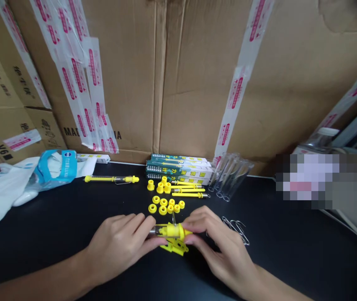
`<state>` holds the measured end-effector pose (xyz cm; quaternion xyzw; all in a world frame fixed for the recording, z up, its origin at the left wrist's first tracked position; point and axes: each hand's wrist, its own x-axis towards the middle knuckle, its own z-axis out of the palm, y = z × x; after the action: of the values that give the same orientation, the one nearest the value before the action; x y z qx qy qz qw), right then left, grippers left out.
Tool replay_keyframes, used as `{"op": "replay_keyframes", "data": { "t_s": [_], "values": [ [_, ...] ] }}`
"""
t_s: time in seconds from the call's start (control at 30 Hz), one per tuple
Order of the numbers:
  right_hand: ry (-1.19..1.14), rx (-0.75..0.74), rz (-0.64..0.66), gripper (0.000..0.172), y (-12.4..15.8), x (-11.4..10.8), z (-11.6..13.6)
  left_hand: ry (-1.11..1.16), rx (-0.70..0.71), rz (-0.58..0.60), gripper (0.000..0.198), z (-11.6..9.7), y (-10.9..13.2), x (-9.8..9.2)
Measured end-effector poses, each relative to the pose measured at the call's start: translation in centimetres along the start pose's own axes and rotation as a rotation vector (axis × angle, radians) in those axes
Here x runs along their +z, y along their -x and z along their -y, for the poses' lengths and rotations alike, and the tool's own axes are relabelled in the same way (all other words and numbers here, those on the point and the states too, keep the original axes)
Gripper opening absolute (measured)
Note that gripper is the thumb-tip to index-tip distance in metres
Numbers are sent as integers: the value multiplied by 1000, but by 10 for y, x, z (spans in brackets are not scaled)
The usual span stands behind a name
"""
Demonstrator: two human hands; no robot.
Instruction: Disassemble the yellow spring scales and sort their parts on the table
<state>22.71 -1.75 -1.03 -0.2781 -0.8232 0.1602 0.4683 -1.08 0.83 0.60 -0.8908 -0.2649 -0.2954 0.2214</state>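
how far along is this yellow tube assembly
One assembled yellow unit with a wire clip looks done. In hand: the left hand and right hand hold a clear tube with a yellow fitting. Still loose: yellow caps, yellow rings, yellow rods, clear tubes, wire clips.

Corrugated cardboard cartons [118,75] stand stacked along the rear of the black bench [291,251], seams sealed with red-printed white packing tape [236,94]. A grey frame [352,123] runs at right.
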Motion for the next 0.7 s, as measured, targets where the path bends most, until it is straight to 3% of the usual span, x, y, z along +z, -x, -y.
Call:
{"op": "replay_keyframes", "data": {
  "t_s": [0.17,0.33,0.43,0.57,0.7],
  "values": [
    [56,-59,-18,30,3,-2,-2,53,-19,-6,33,2,2,3],
    [133,143,-27,32,3,-6,8,50,-11,-6,32,2,3,1],
    [174,217,16,13,1,-8,10,26,10,-13,31,1,2,-1],
    [145,254,-7,11,1,-6,10,-4,25,-10,32,0,2,-2],
    [75,184,-58,4,2,-4,11,-12,19,-16,32,1,2,-1]
  ]
}}
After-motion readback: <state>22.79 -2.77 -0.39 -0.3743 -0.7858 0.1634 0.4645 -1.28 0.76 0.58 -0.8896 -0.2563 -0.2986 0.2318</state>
